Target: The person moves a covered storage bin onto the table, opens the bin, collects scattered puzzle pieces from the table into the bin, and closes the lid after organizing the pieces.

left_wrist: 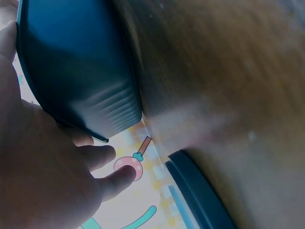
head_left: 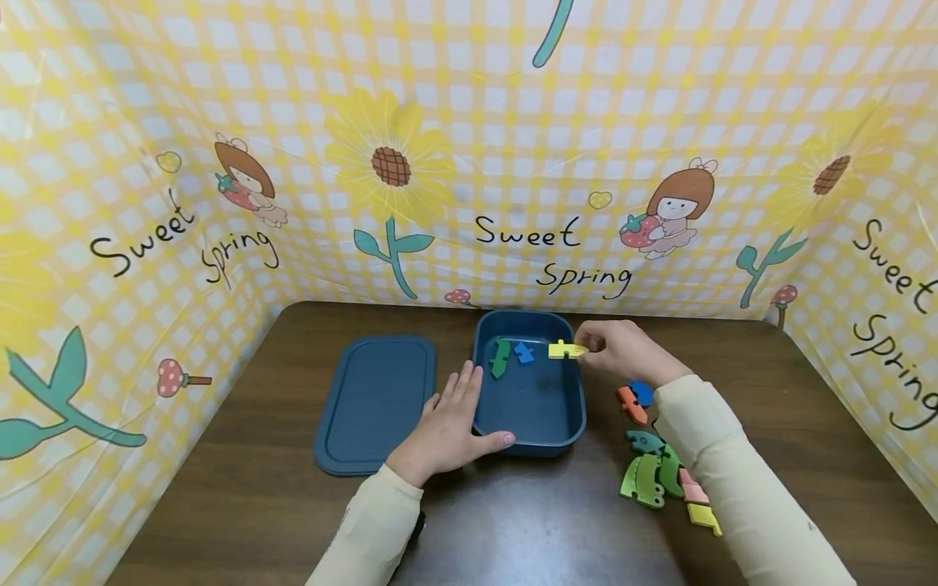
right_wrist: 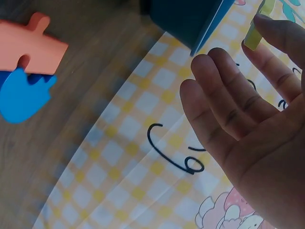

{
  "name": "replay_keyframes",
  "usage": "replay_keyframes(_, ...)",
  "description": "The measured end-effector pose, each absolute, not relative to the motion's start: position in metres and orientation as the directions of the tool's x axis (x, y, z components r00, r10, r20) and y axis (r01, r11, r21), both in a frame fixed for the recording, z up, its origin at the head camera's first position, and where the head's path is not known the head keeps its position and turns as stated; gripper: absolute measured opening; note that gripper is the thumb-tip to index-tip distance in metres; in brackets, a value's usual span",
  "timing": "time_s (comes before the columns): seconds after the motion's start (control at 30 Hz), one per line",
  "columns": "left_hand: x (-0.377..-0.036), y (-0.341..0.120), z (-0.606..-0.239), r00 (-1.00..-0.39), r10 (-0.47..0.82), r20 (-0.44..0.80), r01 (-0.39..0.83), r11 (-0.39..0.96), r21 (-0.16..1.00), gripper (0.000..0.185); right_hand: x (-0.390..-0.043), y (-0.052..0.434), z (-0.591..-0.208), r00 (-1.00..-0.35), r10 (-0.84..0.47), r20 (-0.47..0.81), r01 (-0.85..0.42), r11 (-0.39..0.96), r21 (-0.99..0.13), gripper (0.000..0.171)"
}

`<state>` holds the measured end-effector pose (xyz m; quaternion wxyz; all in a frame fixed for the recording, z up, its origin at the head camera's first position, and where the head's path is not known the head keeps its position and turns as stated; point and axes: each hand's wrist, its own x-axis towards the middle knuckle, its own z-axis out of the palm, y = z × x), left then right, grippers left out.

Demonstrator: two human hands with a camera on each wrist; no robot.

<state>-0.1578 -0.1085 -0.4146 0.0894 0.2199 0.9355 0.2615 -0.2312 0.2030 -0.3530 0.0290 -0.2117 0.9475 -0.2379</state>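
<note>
1. The right hand (head_left: 623, 350) pinches a yellow puzzle piece (head_left: 567, 350) between thumb and fingertips, holding it above the right rim of a dark blue container (head_left: 529, 435); the right wrist view shows the remaining fingers (right_wrist: 224, 95) loosely extended.
2. The left hand (head_left: 450, 427) lies flat with straight fingers against the container's left wall, the thumb along its front edge.
3. Inside the container, a green piece (head_left: 501, 356) and a blue piece (head_left: 523, 352) rest near the far end, just beside each other.
4. The container's lid (head_left: 374, 403) lies flat on the brown desk (head_left: 242, 488), just left of the container.
5. To the right of the container, beside the right forearm, loose pieces lie on the desk: an orange piece (head_left: 630, 403) touching a blue round-edged piece (head_left: 642, 393), then a cluster of green pieces (head_left: 648, 476), a pink piece (head_left: 692, 491) and another yellow piece (head_left: 705, 518).
6. A yellow checked backdrop (head_left: 513, 122) printed with sunflowers and "Sweet Spring" surrounds the desk on three sides.
</note>
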Motion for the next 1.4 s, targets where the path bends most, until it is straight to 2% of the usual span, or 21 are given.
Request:
replay_keyframes(0.17, -0.159, -0.108, -0.415, -0.888, 0.456, -0.060, 0.361, 0.772, 0.523, 0.108, -0.234, 0.194, -0.354, -0.900, -0.433, 0.051, -0.408, 0.797, -0.446, 0.012)
replay_keyframes(0.53, -0.159, -0.106, -0.412, -0.883, 0.463, -0.074, 0.359, 0.770, 0.528, 0.108, -0.237, 0.176, -0.359, -0.889, -0.457, 0.021, -0.409, 0.774, -0.483, 0.015)
replay_keyframes(1.4, -0.158, -0.109, -0.411, -0.882, 0.466, -0.070, 0.363, 0.766, 0.531, 0.108, -0.237, 0.146, -0.373, -0.861, -0.508, 0.008, -0.450, 0.757, -0.474, 0.013)
